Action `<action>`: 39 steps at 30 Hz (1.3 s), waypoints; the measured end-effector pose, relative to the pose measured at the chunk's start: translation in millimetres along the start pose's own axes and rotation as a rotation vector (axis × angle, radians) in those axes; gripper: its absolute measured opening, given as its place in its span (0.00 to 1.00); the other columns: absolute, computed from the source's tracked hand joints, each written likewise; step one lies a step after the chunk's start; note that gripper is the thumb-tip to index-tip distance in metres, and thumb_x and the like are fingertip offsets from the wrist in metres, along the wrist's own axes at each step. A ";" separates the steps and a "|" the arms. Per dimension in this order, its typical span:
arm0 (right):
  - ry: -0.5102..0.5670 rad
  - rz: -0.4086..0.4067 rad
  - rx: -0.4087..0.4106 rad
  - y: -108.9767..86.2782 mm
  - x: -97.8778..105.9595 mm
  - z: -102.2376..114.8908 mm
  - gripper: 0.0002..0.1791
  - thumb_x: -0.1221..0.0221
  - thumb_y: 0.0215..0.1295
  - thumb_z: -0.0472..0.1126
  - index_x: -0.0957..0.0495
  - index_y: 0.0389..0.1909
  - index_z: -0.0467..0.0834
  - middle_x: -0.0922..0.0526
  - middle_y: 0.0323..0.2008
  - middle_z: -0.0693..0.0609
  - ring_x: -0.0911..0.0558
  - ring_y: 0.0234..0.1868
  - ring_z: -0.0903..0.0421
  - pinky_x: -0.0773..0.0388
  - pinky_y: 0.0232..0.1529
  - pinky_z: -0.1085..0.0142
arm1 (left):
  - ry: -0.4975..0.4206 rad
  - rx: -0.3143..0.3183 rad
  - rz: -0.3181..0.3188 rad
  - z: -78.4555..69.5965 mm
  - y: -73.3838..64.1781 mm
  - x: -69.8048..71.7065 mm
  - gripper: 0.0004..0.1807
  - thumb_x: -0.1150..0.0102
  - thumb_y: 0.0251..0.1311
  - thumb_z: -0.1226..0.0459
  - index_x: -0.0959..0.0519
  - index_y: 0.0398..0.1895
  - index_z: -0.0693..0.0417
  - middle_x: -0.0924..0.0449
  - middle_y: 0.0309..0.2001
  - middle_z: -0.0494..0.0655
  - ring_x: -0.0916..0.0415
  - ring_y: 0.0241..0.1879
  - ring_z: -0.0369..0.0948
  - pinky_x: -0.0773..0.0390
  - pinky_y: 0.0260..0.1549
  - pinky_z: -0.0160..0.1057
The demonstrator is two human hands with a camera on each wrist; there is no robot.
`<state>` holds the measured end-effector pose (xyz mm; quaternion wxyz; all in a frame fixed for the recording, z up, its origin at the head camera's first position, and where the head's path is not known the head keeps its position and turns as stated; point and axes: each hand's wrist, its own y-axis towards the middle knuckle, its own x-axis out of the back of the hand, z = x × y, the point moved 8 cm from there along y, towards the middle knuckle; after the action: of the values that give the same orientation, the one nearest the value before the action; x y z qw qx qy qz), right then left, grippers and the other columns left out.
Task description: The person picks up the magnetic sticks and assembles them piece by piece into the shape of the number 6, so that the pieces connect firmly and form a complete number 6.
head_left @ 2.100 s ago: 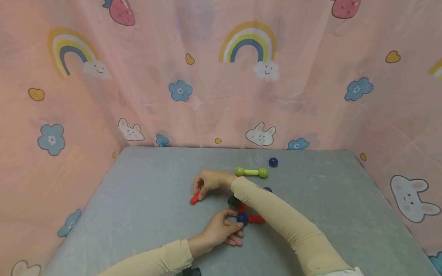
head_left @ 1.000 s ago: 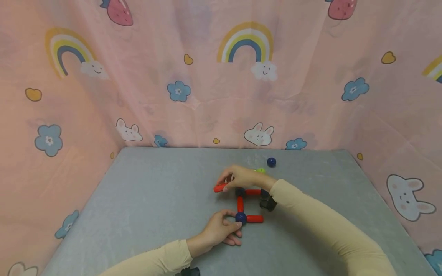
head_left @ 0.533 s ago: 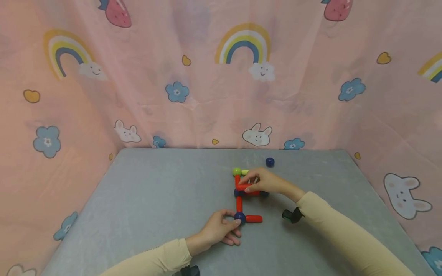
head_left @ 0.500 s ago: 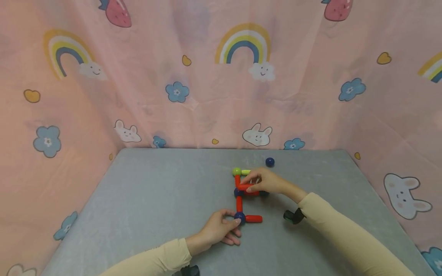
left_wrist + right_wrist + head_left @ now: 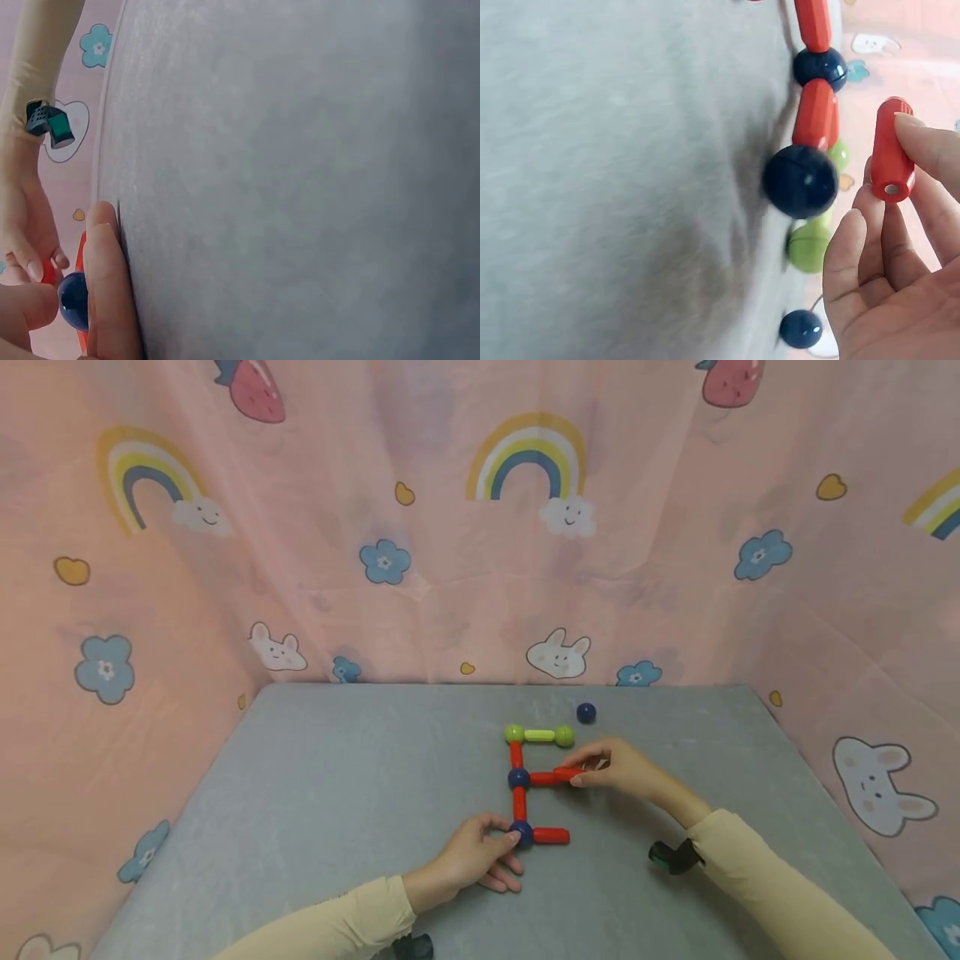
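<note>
My left hand [image 5: 474,857] pinches the near blue ball [image 5: 522,834] of a magnetic stick-and-ball figure lying on the table. A red stick [image 5: 552,836] points right from that ball, and another red stick [image 5: 520,804] runs back to a middle blue ball [image 5: 518,778]. Farther back, a green ball [image 5: 514,734] bears a green stick [image 5: 539,736] with a second green ball [image 5: 564,737]. My right hand [image 5: 630,770] pinches a loose red magnetic stick [image 5: 892,154] beside the middle branch. That branch's end blue ball [image 5: 801,181] is hidden behind my hand in the head view.
A loose blue ball [image 5: 586,713] lies behind the figure, near the back of the grey table [image 5: 337,777]. A pink patterned curtain [image 5: 450,610] hangs along the table's far edge and sides. A dark wrist camera [image 5: 675,857] hangs under my right forearm.
My right hand has carried the red stick from left of the figure across to the right, uncovering the green parts. My left hand has stayed at the near blue ball.
</note>
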<state>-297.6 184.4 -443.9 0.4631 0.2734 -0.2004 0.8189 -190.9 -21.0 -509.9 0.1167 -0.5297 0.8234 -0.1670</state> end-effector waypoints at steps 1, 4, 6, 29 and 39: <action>-0.003 -0.005 -0.016 -2.2 0.6 -2.8 0.15 0.30 0.58 0.47 0.13 0.46 0.49 0.14 0.40 0.50 0.24 0.34 0.58 0.28 0.31 0.70 | 0.000 -0.001 0.002 0.2 0.2 -0.1 0.19 0.44 0.70 0.56 0.30 0.56 0.58 0.13 0.28 0.49 0.16 0.20 0.36 0.16 0.21 0.34; -0.005 -0.021 -0.040 -7.8 2.7 -8.9 0.15 0.31 0.59 0.47 0.14 0.47 0.49 0.15 0.41 0.50 0.24 0.35 0.56 0.28 0.32 0.69 | -0.002 -0.001 0.005 0.3 0.5 -0.2 0.19 0.45 0.70 0.56 0.30 0.56 0.58 0.13 0.29 0.49 0.16 0.20 0.36 0.16 0.21 0.34; -0.009 -0.033 -0.051 -11.3 4.6 -11.8 0.15 0.31 0.59 0.47 0.14 0.47 0.50 0.15 0.42 0.50 0.24 0.36 0.55 0.27 0.33 0.69 | -0.001 -0.002 0.007 0.3 0.3 -0.3 0.19 0.44 0.70 0.56 0.30 0.56 0.58 0.13 0.29 0.50 0.16 0.20 0.35 0.16 0.21 0.33; -0.007 -0.060 -0.089 -34.1 1.8 -31.3 0.17 0.34 0.62 0.45 0.17 0.51 0.43 0.15 0.41 0.49 0.24 0.34 0.59 0.26 0.33 0.70 | 0.276 -0.130 0.007 -29.4 8.0 22.8 0.12 0.45 0.69 0.62 0.21 0.45 0.63 0.13 0.34 0.54 0.18 0.24 0.36 0.17 0.24 0.35; 0.030 -0.103 -0.141 -40.0 -2.0 -26.6 0.17 0.33 0.61 0.45 0.16 0.50 0.43 0.15 0.42 0.47 0.23 0.33 0.57 0.25 0.31 0.69 | 0.609 -0.456 -0.085 -89.2 37.8 28.7 0.08 0.38 0.66 0.60 0.16 0.43 0.53 0.14 0.39 0.44 0.20 0.38 0.36 0.20 0.38 0.31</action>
<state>-269.0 218.2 -462.5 0.5255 0.2379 -0.2365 0.7819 -267.1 -19.2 -443.5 -0.2613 -0.5016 0.8137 -0.1340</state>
